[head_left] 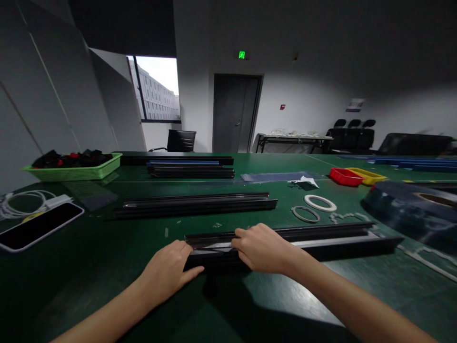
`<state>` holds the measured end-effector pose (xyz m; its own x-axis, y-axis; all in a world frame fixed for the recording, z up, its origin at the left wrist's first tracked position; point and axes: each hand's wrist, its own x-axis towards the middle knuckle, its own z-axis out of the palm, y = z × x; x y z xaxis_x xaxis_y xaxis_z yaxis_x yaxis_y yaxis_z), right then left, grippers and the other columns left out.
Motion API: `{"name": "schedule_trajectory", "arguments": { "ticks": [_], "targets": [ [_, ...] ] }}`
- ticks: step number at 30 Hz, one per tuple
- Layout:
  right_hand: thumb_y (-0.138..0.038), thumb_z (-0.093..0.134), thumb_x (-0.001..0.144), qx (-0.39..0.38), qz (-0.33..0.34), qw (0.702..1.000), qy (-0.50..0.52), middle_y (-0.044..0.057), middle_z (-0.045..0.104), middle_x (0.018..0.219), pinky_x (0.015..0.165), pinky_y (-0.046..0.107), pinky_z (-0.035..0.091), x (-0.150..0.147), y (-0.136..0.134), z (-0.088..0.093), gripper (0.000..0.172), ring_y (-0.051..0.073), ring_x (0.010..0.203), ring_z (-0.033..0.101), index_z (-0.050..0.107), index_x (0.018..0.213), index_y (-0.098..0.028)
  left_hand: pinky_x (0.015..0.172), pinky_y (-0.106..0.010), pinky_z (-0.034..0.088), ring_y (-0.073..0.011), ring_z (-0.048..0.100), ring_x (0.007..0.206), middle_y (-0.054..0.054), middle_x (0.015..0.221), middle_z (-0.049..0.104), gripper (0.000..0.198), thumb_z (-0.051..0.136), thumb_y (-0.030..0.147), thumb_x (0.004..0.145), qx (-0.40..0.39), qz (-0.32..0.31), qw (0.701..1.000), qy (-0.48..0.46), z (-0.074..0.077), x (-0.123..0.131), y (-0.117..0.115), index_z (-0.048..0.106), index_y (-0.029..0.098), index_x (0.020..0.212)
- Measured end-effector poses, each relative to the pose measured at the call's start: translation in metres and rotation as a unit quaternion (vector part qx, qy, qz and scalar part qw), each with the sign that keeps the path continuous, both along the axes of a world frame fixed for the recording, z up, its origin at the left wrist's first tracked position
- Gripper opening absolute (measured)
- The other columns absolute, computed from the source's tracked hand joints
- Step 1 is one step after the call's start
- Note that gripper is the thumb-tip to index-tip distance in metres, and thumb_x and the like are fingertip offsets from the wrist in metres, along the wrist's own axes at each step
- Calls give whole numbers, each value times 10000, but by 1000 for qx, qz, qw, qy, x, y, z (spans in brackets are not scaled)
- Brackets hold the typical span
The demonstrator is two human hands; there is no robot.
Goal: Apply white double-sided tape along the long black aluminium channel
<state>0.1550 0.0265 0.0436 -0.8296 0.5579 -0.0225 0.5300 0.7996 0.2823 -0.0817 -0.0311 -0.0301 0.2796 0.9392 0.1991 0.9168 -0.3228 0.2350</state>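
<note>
A long black channel-shaped profile (357, 251) lies across the table in front of me, its open side up. A pale strip (317, 243) runs along its inside. My left hand (167, 269) holds the profile's left end, fingers at the end and thumb along the near wall. Over the left half of the profile is my right hand (262, 247), its fingers curled and pressed together inside the channel at the near wall. Whether a small piece is pinched under those fingertips is hidden.
Another black profile (200, 205) lies beyond, with a stack of profiles (193, 171) farther back. A phone (39, 226) and green basket (74, 172) are on the left. Right are tape rings (320, 203), red (344, 176) and yellow trays (371, 176), and a large film roll (410, 214).
</note>
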Motion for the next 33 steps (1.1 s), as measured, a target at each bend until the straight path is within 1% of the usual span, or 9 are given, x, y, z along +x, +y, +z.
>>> {"name": "schedule_trajectory", "arguments": {
  "ticks": [5, 10, 17, 24, 28, 33],
  "targets": [
    [-222, 421, 828, -3, -5, 1000, -5, 62, 620, 824, 507, 260, 312, -1, 0, 2, 220, 167, 618, 590, 624, 893, -169, 862, -369, 436, -227, 558, 958, -83, 1036, 631, 406, 438, 506, 849, -19, -32, 999, 18, -1, -6, 5, 591, 177, 1033],
    [-212, 423, 840, -10, -4, 1000, -17, 63, 626, 843, 514, 253, 315, -2, 0, 6, 217, 160, 628, 594, 614, 937, -178, 860, -362, 438, -223, 570, 942, -77, 996, 648, 436, 403, 538, 852, -44, -57, 997, 29, 2, -13, 8, 619, 191, 1005],
    [-205, 447, 821, -5, -23, 999, -31, 64, 652, 810, 504, 258, 322, 2, 2, 6, 205, 192, 641, 614, 642, 881, -193, 870, -341, 428, -216, 572, 949, -67, 942, 663, 433, 412, 544, 845, -55, -81, 995, 20, 7, -17, 11, 646, 198, 958],
    [-169, 473, 794, 8, -61, 997, -53, 86, 672, 790, 523, 264, 363, 8, 7, 6, 202, 208, 654, 627, 674, 778, -178, 865, -338, 429, -216, 592, 919, -70, 931, 665, 441, 437, 565, 822, -101, -62, 993, 24, 10, -25, 11, 658, 197, 922],
    [-152, 471, 787, 13, -76, 995, -60, 91, 681, 781, 531, 280, 386, 11, 13, 5, 210, 232, 682, 636, 679, 766, -177, 861, -340, 434, -221, 600, 917, -76, 937, 667, 407, 468, 537, 819, -124, -47, 990, 38, 14, -28, 9, 652, 194, 941],
    [-122, 485, 763, -2, -80, 995, -60, 92, 688, 801, 557, 285, 417, 11, 14, 1, 199, 230, 698, 640, 679, 773, -169, 872, -365, 430, -229, 583, 954, -90, 999, 652, 369, 444, 461, 852, -107, -44, 992, 59, 16, -25, 4, 628, 188, 1017]
  ]
}}
